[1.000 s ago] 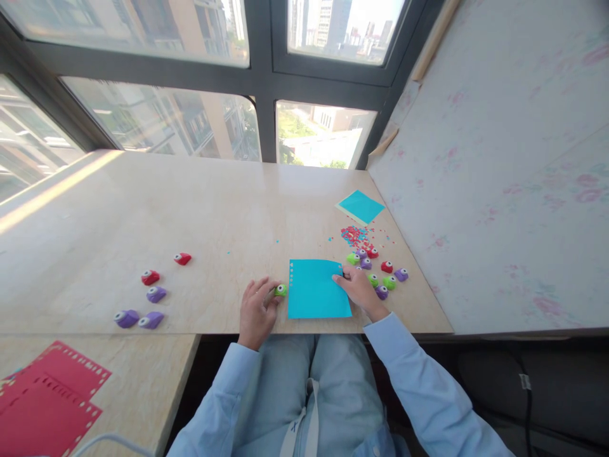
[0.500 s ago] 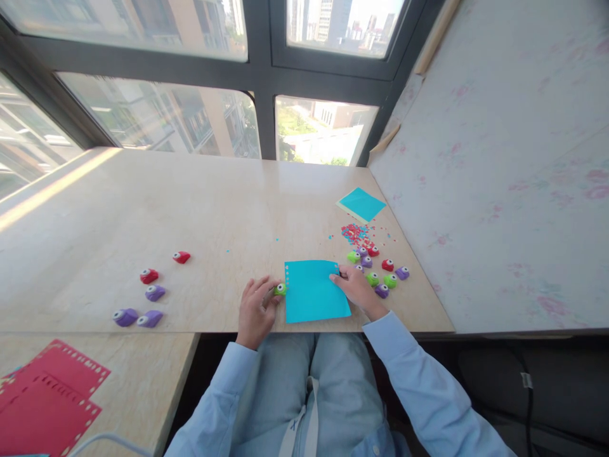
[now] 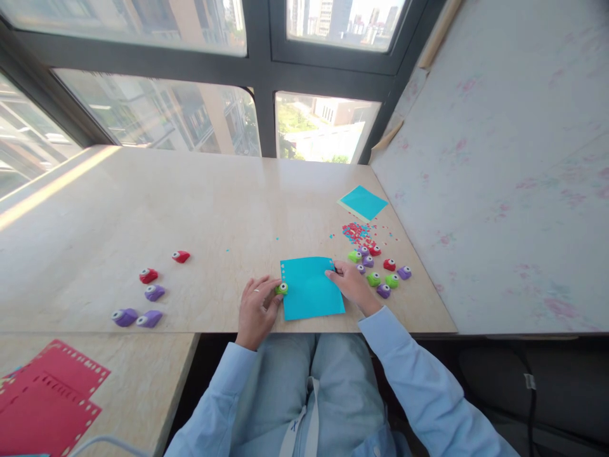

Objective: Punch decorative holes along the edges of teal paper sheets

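A cyan paper sheet (image 3: 311,289) lies near the table's front edge, with a column of small holes along its left edge. My left hand (image 3: 255,310) pinches a small green hole punch (image 3: 281,289) against that left edge. My right hand (image 3: 352,285) presses on the sheet's upper right part, fingers on the paper. Just right of that hand sits a cluster of green, purple and red punches (image 3: 380,270).
Red and cyan paper confetti (image 3: 356,233) lies beyond the cluster, and a second cyan sheet (image 3: 363,203) farther back. Red and purple punches (image 3: 147,295) are scattered at the left. Punched red sheets (image 3: 45,397) lie on the lower table. A wall board (image 3: 499,158) bounds the right.
The cyan sheet has slid a little to the left under my right hand, toward the green punch. My left hand stays on the punch at the sheet's edge.
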Demonstrator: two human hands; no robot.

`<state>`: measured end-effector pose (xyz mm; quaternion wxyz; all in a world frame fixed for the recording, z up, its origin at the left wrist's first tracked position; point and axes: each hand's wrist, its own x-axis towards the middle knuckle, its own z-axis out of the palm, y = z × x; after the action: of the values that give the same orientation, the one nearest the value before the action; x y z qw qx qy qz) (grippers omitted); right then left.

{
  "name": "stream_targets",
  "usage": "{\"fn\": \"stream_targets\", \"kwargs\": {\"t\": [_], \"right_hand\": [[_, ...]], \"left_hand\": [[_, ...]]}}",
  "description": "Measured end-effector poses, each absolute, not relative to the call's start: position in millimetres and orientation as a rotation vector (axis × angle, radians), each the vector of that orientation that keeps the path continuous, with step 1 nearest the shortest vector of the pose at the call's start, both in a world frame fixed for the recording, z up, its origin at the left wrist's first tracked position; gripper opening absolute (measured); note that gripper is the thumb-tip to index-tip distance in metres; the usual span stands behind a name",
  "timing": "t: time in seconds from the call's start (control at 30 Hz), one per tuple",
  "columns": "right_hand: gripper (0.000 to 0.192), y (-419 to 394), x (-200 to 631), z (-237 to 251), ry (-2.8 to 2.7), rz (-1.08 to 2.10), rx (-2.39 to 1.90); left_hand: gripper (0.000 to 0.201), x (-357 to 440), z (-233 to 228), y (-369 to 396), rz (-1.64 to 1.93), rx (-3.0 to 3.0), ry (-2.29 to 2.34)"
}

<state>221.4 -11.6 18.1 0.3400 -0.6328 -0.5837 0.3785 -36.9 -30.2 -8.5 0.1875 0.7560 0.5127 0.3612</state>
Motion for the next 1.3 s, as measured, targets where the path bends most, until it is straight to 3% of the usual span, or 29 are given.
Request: {"fn": "stream_targets", "kwargs": {"t": [0.63,1.3], "right_hand": [[0.024,-10,215,17,-1.338,1.136,-1.615],[0.032,-17,214,21,-1.364,1.041,-1.727]], "left_hand": [[0.025,-37,-2,-33,1.013,2.141,1.443],[0.027,-32,9,-33,0.968,2.203,1.454]]}}
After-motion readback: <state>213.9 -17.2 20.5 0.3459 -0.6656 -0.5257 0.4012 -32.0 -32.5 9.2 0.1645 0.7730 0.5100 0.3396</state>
